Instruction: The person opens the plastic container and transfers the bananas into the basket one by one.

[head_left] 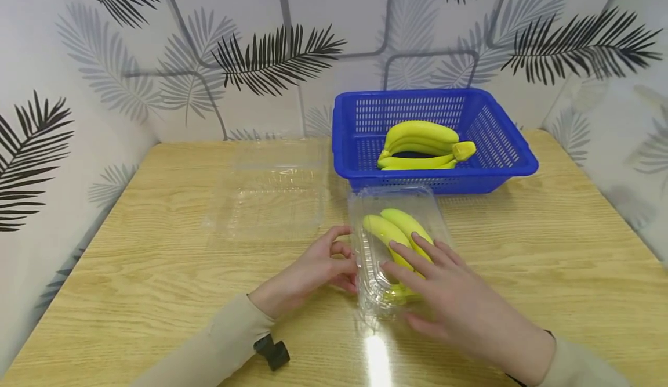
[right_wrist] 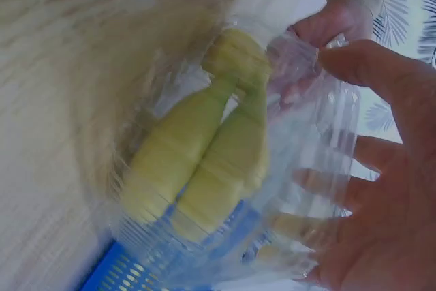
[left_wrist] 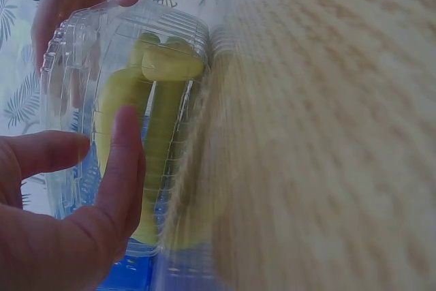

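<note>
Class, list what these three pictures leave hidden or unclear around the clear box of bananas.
- Head view: right hand covers the near ends of the bananas.
- Head view: clear box, whether its lid is latched cannot be told.
- Wrist views: table blurred.

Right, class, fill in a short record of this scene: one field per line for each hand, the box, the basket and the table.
left hand: fingers touch the left side of the clear box
right hand: straight fingers press on the lid of the clear box
clear box: closed clamshell on the table, holds two bananas
basket: blue, behind the box, holds a banana bunch
empty tray: clear, left of the basket
table: light wood
</note>
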`<state>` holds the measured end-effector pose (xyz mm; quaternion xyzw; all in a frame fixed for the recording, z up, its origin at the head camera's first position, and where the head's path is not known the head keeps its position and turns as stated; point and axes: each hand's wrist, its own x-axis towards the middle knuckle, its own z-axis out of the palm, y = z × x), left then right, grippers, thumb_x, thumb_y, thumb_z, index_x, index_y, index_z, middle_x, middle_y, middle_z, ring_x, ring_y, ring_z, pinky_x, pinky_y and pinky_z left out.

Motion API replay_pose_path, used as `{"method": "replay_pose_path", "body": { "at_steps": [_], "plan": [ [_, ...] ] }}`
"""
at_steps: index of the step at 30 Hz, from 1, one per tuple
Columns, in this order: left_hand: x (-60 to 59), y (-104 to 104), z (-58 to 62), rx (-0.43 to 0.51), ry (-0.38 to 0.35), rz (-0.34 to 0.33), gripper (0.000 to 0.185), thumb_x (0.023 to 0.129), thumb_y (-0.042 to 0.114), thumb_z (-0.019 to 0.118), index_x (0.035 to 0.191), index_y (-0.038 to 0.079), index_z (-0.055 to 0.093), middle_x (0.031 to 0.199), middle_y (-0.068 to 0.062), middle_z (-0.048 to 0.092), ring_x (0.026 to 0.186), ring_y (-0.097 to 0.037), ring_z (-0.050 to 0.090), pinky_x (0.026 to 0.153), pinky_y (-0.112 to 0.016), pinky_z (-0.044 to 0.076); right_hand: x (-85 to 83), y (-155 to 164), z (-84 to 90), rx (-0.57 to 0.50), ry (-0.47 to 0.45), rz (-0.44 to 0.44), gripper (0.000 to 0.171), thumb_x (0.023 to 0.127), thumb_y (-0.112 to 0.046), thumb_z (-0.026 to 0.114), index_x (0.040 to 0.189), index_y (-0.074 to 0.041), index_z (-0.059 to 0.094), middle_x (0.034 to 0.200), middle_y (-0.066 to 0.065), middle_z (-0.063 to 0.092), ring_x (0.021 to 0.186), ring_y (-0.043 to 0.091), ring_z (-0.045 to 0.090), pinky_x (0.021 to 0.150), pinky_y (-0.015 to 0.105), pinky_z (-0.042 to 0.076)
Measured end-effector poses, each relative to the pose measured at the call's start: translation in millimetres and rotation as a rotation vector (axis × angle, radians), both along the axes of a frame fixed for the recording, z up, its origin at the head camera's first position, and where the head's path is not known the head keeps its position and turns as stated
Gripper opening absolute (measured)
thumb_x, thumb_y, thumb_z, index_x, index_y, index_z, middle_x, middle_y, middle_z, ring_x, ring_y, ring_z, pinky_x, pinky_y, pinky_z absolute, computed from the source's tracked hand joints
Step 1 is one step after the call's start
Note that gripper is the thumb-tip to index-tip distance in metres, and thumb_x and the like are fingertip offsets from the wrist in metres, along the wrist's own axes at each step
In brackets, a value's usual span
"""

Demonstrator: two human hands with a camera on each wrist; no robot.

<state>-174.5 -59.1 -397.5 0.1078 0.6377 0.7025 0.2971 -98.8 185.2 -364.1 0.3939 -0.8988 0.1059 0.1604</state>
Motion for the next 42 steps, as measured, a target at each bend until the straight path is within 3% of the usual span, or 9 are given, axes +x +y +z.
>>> {"method": "replay_pose_path", "body": {
  "at_steps": [8, 14, 17, 19, 21, 24, 34, 42],
  "plan": [
    [0.6, -0.4, 1.5, -0.014, 0.003, -0.013, 0.075, 0.084, -0.008, 0.059, 0.149, 0.003, 0.024, 0.1, -0.015, 0.053, 0.067, -0.024, 0.064, 0.072, -0.041, 0.06, -0.1, -1.6, -4.3, -0.024, 0.052, 0.01, 0.071, 0.077, -0.034, 0.081, 0.14, -0.017, 0.055, 0.141, 0.013, 0.053, 0.128, 0.046, 0.046, 0.107, 0.06, 0.034],
    [0.2, -0.9, 1.5, -0.008, 0.017, -0.03, 0.072, 0.085, -0.007, 0.06, 0.148, 0.003, 0.027, 0.099, -0.015, 0.053, 0.068, -0.024, 0.065, 0.074, -0.042, 0.06, -0.1, -4.2, -4.2, -0.062, 0.097, -0.015, 0.065, 0.076, -0.039, 0.08, 0.133, -0.015, 0.061, 0.132, 0.012, 0.061, 0.119, 0.044, 0.055, 0.1, 0.058, 0.044],
    [-0.3, -0.8, 1.3, -0.003, 0.023, -0.036, 0.072, 0.085, -0.006, 0.061, 0.148, 0.002, 0.027, 0.099, -0.015, 0.053, 0.068, -0.023, 0.064, 0.073, -0.042, 0.06, 0.8, -7.7, -4.1, -0.063, 0.175, -0.041, 0.062, 0.077, -0.041, 0.073, 0.13, -0.011, 0.063, 0.127, 0.012, 0.064, 0.11, 0.042, 0.062, 0.084, 0.052, 0.055],
    [-0.5, -0.8, 1.4, -0.005, 0.024, -0.038, 0.072, 0.085, -0.006, 0.061, 0.148, 0.002, 0.027, 0.099, -0.014, 0.052, 0.068, -0.023, 0.064, 0.072, -0.042, 0.06, 1.0, -10.4, -4.3, -0.053, 0.247, -0.044, 0.055, 0.083, -0.041, 0.063, 0.127, -0.009, 0.065, 0.123, 0.011, 0.066, 0.103, 0.041, 0.066, 0.068, 0.048, 0.059],
    [-0.8, -0.8, 1.5, -0.01, 0.028, -0.035, 0.073, 0.084, -0.006, 0.06, 0.149, 0.002, 0.027, 0.097, -0.013, 0.051, 0.068, -0.023, 0.063, 0.071, -0.042, 0.06, 0.7, -13.3, -4.0, -0.039, 0.307, -0.045, 0.052, 0.086, -0.04, 0.053, 0.125, -0.008, 0.066, 0.119, 0.01, 0.068, 0.096, 0.039, 0.068, 0.055, 0.044, 0.059],
    [-1.3, -0.9, 1.9, -0.018, 0.028, -0.031, 0.077, 0.081, -0.008, 0.059, 0.149, 0.002, 0.026, 0.095, -0.012, 0.049, 0.067, -0.024, 0.063, 0.07, -0.042, 0.06, -0.1, -16.3, -3.7, -0.028, 0.365, -0.027, 0.051, 0.088, -0.036, 0.045, 0.122, -0.006, 0.067, 0.113, 0.01, 0.071, 0.088, 0.038, 0.07, 0.048, 0.041, 0.057],
    [-0.4, -2.9, 3.2, -0.026, 0.036, -0.056, 0.075, 0.08, -0.011, 0.057, 0.148, 0.0, 0.026, 0.093, -0.011, 0.047, 0.066, -0.024, 0.062, 0.069, -0.041, 0.06, 0.3, -18.9, -4.6, -0.056, 0.402, -0.003, 0.049, 0.086, -0.034, 0.047, 0.118, -0.003, 0.068, 0.107, 0.009, 0.073, 0.081, 0.035, 0.072, 0.038, 0.035, 0.051],
    [-0.2, -3.4, 4.3, -0.035, 0.038, -0.061, 0.075, 0.08, -0.011, 0.057, 0.148, 0.0, 0.025, 0.091, -0.009, 0.046, 0.066, -0.025, 0.064, 0.068, -0.042, 0.06, 1.2, -19.6, -2.6, -0.053, 0.355, -0.023, 0.051, 0.082, -0.036, 0.053, 0.119, -0.003, 0.065, 0.108, 0.009, 0.072, 0.081, 0.034, 0.072, 0.04, 0.035, 0.053]
  ]
}}
